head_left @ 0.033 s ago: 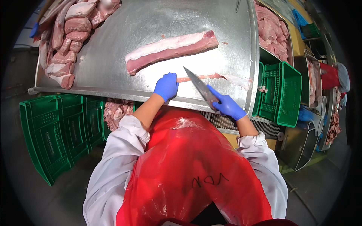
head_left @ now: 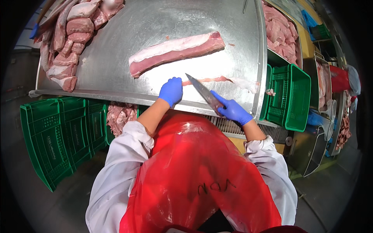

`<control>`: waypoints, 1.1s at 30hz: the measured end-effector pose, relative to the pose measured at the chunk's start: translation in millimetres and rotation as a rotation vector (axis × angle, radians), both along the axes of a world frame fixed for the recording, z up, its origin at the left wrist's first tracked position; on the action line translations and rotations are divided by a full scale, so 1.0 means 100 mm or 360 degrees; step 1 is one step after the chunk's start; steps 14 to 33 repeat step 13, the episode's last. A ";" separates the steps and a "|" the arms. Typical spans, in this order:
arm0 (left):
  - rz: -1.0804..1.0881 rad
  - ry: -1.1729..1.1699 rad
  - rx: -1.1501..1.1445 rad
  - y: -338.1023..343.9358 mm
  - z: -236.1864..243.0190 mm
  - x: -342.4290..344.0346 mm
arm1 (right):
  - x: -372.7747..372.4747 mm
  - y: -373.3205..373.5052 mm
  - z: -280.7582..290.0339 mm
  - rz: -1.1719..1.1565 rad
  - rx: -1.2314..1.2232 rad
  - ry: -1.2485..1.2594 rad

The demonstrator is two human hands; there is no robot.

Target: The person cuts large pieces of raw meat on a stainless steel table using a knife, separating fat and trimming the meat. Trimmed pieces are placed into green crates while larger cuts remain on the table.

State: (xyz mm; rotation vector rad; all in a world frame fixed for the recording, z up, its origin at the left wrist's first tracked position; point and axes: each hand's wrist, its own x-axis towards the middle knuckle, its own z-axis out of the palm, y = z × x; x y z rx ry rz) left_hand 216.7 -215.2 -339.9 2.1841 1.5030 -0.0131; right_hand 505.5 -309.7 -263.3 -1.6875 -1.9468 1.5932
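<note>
My left hand (head_left: 171,91), in a blue glove, is curled with its fingertips pressing the end of a thin strip of trimmed meat (head_left: 221,80) near the front edge of the steel table (head_left: 116,62). My right hand (head_left: 232,110) is closed around the handle of the knife (head_left: 203,92), whose blade slants up toward that strip, tip close to it. The long pork cut (head_left: 176,52) lies apart, further in toward the middle of the table. A pile of more cuts (head_left: 66,42) sits at the far left corner, and green crates (head_left: 58,136) stand below the front edge.
</note>
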 end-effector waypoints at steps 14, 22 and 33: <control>0.0226 0.0092 0.0183 0.42 0.46 0.00 | -0.46 0.73 -0.91 0.0447 0.0760 -0.0097; 0.0226 0.0092 0.0183 0.42 0.46 0.00 | -0.46 0.73 -0.91 0.0447 0.0760 -0.0097; 0.0226 0.0092 0.0183 0.42 0.46 0.00 | -0.46 0.73 -0.91 0.0447 0.0760 -0.0097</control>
